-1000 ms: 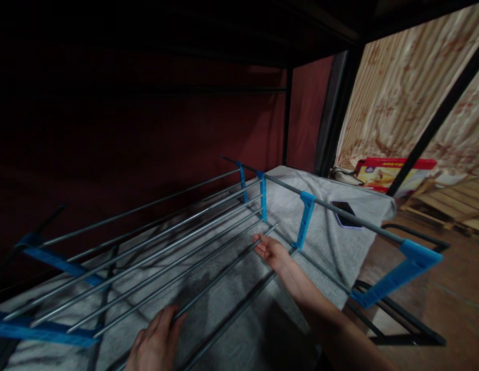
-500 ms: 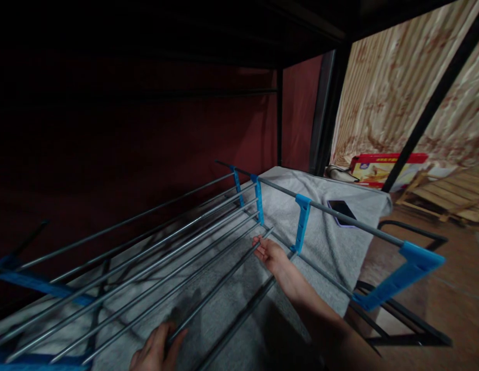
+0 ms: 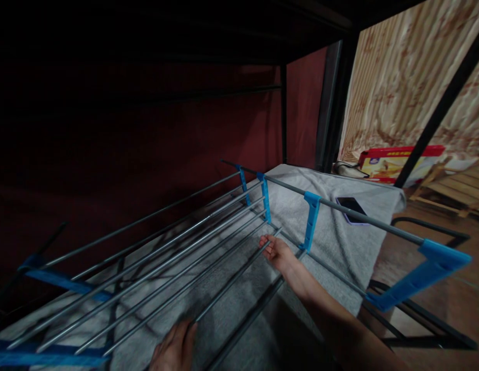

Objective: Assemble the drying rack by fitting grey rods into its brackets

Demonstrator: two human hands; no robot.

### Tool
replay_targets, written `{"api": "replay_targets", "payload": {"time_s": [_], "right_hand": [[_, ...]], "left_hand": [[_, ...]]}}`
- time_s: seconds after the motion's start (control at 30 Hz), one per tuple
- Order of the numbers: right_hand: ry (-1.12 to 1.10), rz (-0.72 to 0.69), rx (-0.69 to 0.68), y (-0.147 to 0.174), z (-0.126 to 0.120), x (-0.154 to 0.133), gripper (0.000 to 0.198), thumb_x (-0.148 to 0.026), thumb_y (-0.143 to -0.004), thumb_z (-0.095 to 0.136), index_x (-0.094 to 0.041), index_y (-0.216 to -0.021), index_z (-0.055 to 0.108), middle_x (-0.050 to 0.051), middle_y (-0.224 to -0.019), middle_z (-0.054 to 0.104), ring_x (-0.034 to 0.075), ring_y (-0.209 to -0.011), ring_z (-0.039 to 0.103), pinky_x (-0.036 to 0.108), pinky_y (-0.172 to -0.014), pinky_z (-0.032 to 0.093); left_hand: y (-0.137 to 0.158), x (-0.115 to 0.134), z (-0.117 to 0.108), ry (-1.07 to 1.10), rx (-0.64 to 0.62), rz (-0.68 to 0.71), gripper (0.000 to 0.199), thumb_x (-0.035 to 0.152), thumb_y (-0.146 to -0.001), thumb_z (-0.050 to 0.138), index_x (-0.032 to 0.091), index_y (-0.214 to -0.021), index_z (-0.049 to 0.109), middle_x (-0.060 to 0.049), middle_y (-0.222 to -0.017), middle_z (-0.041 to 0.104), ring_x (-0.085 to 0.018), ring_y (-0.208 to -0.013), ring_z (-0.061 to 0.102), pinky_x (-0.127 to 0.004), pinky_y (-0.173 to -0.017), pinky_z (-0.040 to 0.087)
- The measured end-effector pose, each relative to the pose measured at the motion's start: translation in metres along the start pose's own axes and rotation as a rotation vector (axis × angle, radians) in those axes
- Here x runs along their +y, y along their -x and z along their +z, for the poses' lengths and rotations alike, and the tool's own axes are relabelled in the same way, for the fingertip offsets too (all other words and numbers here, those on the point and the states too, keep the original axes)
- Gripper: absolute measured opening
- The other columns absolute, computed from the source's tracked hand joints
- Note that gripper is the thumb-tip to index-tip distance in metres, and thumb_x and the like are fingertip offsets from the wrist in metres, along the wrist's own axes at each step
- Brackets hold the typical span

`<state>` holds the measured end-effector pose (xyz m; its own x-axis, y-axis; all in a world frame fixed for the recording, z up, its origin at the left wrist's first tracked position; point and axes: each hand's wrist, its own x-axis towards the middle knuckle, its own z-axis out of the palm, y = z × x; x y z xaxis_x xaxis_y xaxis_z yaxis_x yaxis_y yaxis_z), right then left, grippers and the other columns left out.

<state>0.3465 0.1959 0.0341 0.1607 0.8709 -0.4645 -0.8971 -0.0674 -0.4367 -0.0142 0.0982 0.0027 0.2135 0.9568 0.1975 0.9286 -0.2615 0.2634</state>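
Observation:
A thin grey metal rod runs slantwise between my hands. My right hand pinches it close to its far end, beside a blue plastic bracket. At the bottom, my left hand is closed around the near end, which its fingers partly hide. To the left of this rod, several parallel rods of a metal rack span between blue brackets. A longer blue bracket holds the rack at the far left, and another blue bracket joins the bars at the right.
Grey cloth lies under the rack, with a phone on it. Black posts and a dark red wall stand behind. At right are a red and yellow box, a wooden slatted piece and black metal tubing.
The whole scene has slid to the right in view as my head turned slightly left. Both hands stay on the same rod, and its far end remains near the cross bar.

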Motion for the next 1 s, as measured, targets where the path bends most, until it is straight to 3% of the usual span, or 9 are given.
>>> {"api": "replay_targets", "payload": {"time_s": [0.2,0.4,0.53,0.83,1.0], "right_hand": [[-0.057,0.032,0.083,0.007,0.006,-0.014,0.021,-0.027,-0.095,0.045,-0.021,-0.08,0.059,0.004,-0.067,0.068,0.014,-0.059,0.065,0.025,-0.058,0.055],[-0.022,0.006,0.08,0.005,0.003,-0.006,0.02,-0.027,-0.095,0.049,-0.021,-0.079,0.059,0.002,-0.067,0.068,0.013,-0.057,0.064,0.024,-0.058,0.054],[-0.009,-0.005,0.096,0.001,0.001,-0.004,0.021,-0.028,-0.096,0.049,-0.02,-0.079,0.059,0.003,-0.065,0.068,0.013,-0.056,0.063,0.023,-0.058,0.053],[-0.008,-0.005,0.079,-0.002,-0.001,-0.002,0.012,-0.027,-0.09,0.061,-0.02,-0.08,0.059,0.001,-0.064,0.067,0.013,-0.054,0.063,0.023,-0.055,0.054],[0.014,0.031,0.107,-0.004,-0.001,-0.001,0.015,-0.018,-0.091,0.055,-0.021,-0.076,0.057,0.002,-0.062,0.066,0.013,-0.052,0.062,0.022,-0.051,0.053]], "left_hand": [[0.002,0.018,-0.01,0.026,0.015,-0.125,0.037,0.055,-0.091,0.044,0.027,-0.101,0.064,-0.002,-0.099,0.076,-0.022,-0.085,0.073,-0.035,-0.074,0.059],[0.001,0.029,-0.019,0.014,0.099,-0.042,0.046,0.056,-0.094,0.032,0.026,-0.094,0.067,-0.004,-0.095,0.077,-0.02,-0.087,0.073,-0.033,-0.079,0.058],[0.004,0.033,-0.019,-0.022,0.095,-0.107,0.043,0.059,-0.09,0.039,0.025,-0.101,0.065,-0.004,-0.099,0.076,-0.021,-0.087,0.073,-0.032,-0.075,0.058],[0.001,0.039,-0.022,-0.064,0.065,-0.029,0.042,0.049,-0.094,0.034,0.023,-0.1,0.067,-0.006,-0.098,0.076,-0.021,-0.09,0.072,-0.035,-0.083,0.057],[0.003,0.036,-0.016,-0.052,0.07,-0.041,0.04,0.05,-0.093,0.038,0.024,-0.105,0.065,-0.005,-0.101,0.076,-0.021,-0.09,0.072,-0.035,-0.083,0.057]]}}
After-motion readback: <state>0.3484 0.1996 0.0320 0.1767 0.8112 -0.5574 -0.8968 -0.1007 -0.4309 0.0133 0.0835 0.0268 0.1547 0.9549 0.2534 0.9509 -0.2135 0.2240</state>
